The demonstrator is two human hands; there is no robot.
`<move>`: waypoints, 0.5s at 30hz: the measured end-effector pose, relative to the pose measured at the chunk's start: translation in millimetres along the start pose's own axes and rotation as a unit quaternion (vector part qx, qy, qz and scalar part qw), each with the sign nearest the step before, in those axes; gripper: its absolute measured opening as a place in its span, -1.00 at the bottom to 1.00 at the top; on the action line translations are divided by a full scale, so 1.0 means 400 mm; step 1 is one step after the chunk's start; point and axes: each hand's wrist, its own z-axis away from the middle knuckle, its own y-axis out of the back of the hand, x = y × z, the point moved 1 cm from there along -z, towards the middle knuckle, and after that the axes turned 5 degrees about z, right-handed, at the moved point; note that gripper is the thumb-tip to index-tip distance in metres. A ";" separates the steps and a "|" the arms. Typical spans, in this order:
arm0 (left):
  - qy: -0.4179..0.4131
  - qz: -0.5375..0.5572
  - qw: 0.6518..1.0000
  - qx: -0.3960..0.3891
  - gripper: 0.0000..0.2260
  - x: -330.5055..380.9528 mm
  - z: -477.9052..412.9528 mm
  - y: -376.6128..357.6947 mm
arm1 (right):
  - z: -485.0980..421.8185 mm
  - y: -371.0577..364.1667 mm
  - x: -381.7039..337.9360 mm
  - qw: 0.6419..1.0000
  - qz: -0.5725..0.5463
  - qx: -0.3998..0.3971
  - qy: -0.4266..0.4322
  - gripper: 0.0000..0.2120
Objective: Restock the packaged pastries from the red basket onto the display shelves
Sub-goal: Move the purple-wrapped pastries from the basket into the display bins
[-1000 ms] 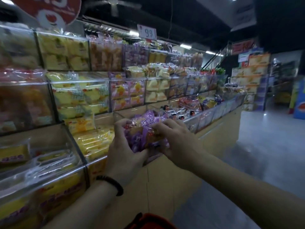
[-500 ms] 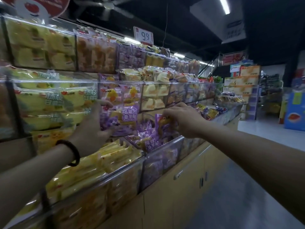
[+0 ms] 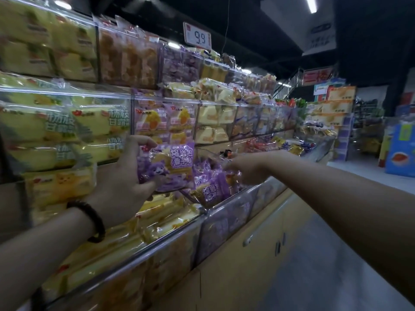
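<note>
One glossy purple packet [image 3: 166, 167], left grip [image 3: 121, 178] holding

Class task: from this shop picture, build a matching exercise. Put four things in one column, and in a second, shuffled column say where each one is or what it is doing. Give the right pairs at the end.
Column one
1. left hand
2. right hand
3. price sign
4. black wristband

Column two
A. is mounted high above the packets and reads 9.9
B. is worn just behind the left hand
C. grips a purple packet
D. reaches over the bin of purple packets

Pairs: 1-C, 2-D, 3-A, 4-B
</note>
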 end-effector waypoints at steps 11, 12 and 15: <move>-0.033 -0.026 0.998 0.037 -0.45 0.011 -0.014 0.016 | 0.054 0.243 -0.251 0.938 -0.030 0.277 0.209 -0.38; -0.036 -0.034 0.998 0.048 -0.46 0.018 -0.013 0.018 | 0.042 0.251 -0.263 0.933 -0.021 0.285 0.220 -0.50; -0.042 -0.057 0.996 0.056 -0.50 0.034 -0.015 0.020 | 0.013 0.278 -0.272 0.929 0.000 0.298 0.220 -0.72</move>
